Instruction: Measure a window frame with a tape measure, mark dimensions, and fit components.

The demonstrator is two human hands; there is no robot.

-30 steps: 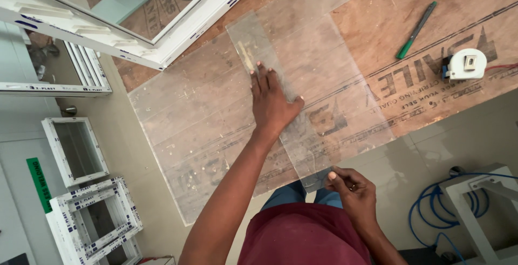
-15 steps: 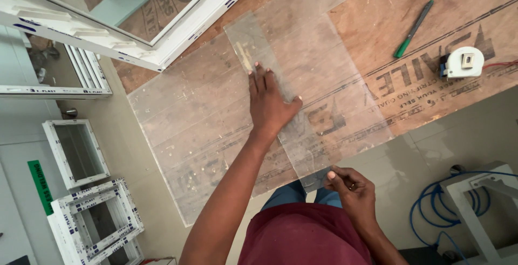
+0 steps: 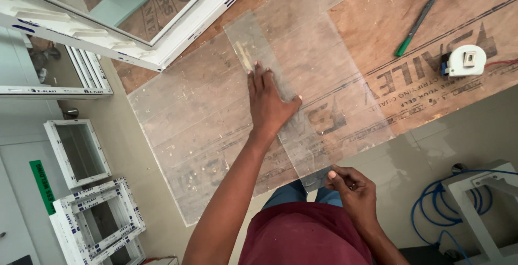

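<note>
Left hand presses flat, fingers together, on the narrow clear glass strip; right hand pinches its overhanging end past the desk edge, which looks likely to snap.

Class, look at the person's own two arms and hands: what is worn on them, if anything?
Both arms are bare to above the elbow, with no sleeves in view. The left hand and right hand wear no gloves; no ring, watch or wristband shows. Fingernails look short.

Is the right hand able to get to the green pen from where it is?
Probably yes. The right hand pinches the near end of the narrow clear strip, and bare board lies between it and the green pen. It would need to let go and stretch far.
</note>
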